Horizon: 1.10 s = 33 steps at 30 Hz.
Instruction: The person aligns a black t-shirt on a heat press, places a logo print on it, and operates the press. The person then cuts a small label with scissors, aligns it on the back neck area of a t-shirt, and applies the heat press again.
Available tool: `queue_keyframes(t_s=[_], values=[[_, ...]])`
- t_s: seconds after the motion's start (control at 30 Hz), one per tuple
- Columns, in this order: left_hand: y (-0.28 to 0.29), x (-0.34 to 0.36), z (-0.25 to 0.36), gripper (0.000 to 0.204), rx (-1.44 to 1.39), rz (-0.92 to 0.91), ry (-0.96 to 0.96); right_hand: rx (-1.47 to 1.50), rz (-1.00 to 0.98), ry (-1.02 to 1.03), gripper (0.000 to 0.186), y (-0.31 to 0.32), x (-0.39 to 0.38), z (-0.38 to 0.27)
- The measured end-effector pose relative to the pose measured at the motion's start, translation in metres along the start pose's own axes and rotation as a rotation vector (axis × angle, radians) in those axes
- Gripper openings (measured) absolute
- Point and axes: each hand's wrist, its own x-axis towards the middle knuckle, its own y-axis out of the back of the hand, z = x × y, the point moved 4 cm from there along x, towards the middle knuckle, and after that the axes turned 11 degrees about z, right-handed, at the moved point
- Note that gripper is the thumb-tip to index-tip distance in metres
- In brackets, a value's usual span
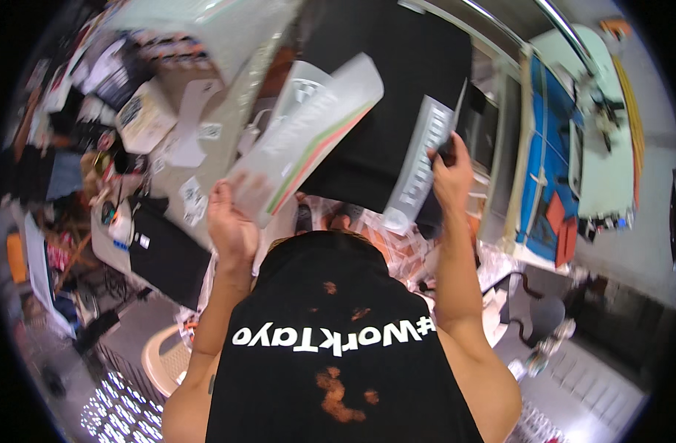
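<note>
My left hand (pixel 231 218) grips the lower end of translucent printed sheets (pixel 316 136) with red and green stripes, held tilted at the left of a black platen (pixel 382 37); the sheets are partly blurred. My right hand (pixel 451 168) has its fingers closed on a narrow translucent strip (pixel 416 164) with white lettering, held over the platen's right part. A dark piece at that strip's top is too unclear to name. The two hands are apart, on either side of my black-shirted torso (pixel 338 295).
At the left, a cluttered table (pixel 172 177) holds paper cutouts and black fabric (pixel 168 262). At the right are metal rails (pixel 508 140), a blue-topped board (pixel 544 162) and a pale green surface (pixel 604 184) with tools. Below are a beige plastic chair (pixel 157 354) and a dark chair (pixel 537 317).
</note>
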Motion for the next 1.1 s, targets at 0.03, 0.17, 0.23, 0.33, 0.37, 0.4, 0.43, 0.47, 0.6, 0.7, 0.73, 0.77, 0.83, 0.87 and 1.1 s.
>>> queue_keyframes(t_s=[0.03,0.17,0.23,0.33,0.37,0.4,0.43,0.47,0.6,0.7,0.73,0.77,0.83,0.87,1.1], values=[[0.031,0.003,0.019,0.024,-0.067,0.138,-0.023,-0.146,-0.073,0.165,0.062,0.003,-0.003,-0.005],[0.199,0.012,0.082,0.030,-0.275,0.600,-0.195,-0.460,-0.363,0.580,0.068,-0.001,-0.018,0.002],[0.260,-0.005,0.117,0.031,-0.343,0.814,-0.328,-0.565,-0.301,0.552,0.068,-0.015,-0.017,0.001],[0.342,-0.034,0.160,0.039,-0.415,0.980,-0.477,-0.636,-0.143,0.293,0.065,-0.043,-0.002,-0.024],[0.383,-0.041,0.171,0.042,-0.353,1.028,-0.484,-0.513,-0.104,0.235,0.064,-0.049,0.005,-0.030],[0.419,-0.053,0.187,0.044,-0.283,1.079,-0.503,-0.377,-0.072,0.166,0.063,-0.053,0.012,-0.029],[0.441,-0.057,0.200,0.042,-0.295,1.111,-0.505,-0.432,-0.106,0.297,0.064,-0.049,0.015,-0.031],[0.461,-0.061,0.215,0.039,-0.303,1.140,-0.513,-0.489,-0.141,0.421,0.065,-0.043,0.015,-0.030],[0.492,-0.080,0.286,0.038,0.454,1.674,-0.802,-0.829,-0.138,0.558,0.067,-0.038,-0.008,-0.010],[0.349,-0.024,0.289,0.037,1.285,1.579,-1.345,-0.946,-0.087,0.112,0.069,-0.051,-0.011,-0.064],[0.288,-0.008,0.273,0.032,1.395,1.334,-1.466,-0.773,0.059,0.195,0.072,-0.056,-0.009,-0.068],[0.242,0.014,0.250,0.030,1.518,1.083,-1.401,-0.569,0.168,0.198,0.071,-0.058,-0.005,-0.071],[0.138,0.051,0.151,0.026,1.261,0.363,-1.219,-0.118,0.122,0.046,0.058,-0.051,-0.009,-0.091],[0.066,0.050,0.094,0.024,1.240,-0.013,-1.212,0.027,0.041,0.088,0.047,-0.037,-0.010,-0.079],[-0.128,0.026,-0.142,0.050,1.534,-0.898,-1.277,0.413,-0.197,-0.565,0.033,0.043,-0.130,0.028]])
